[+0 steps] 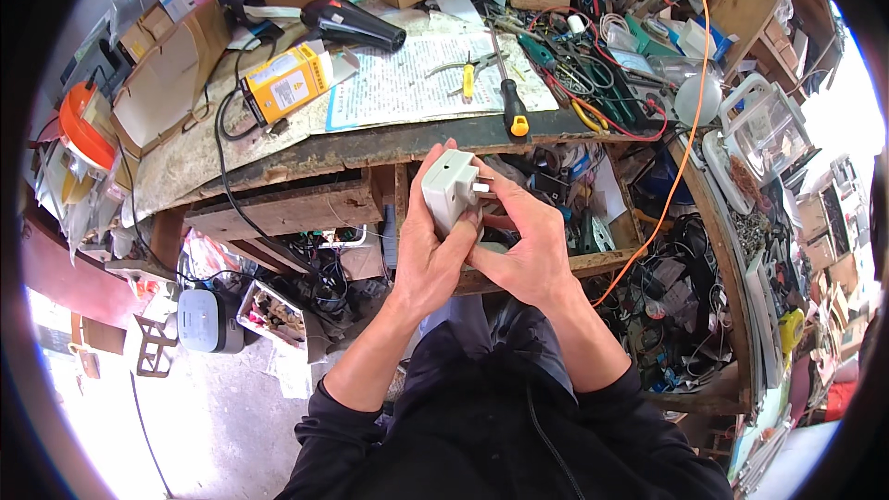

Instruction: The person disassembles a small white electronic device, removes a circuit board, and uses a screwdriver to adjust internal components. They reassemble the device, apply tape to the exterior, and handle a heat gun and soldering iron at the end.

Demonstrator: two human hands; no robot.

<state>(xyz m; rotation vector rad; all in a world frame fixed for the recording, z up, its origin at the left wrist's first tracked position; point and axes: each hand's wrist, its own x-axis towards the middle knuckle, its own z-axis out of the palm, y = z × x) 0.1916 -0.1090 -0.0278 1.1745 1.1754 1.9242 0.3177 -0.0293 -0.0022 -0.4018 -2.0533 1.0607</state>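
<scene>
Partly behind left hand (428,262): white adapter (448,187)

Brown wooden table (306,156) before you. Your bare hands (428,264) sit just short of its near edge, the white plastic pronged block (444,190) between them. Beyond, on the table: white printed paper sheet (375,83), small yellow-handled metal tool (468,81) on it, long black-and-yellow screwdriver (511,100) to the tool's right. Yellow-and-white cardboard box (278,88) left of the tool; black hair dryer (352,24) behind that box, to its right. To your right, thin orange cable (689,143) runs down past the table's edge. Floor, your left: grey rounded appliance (206,317), open carton (313,338) just right of it.
</scene>
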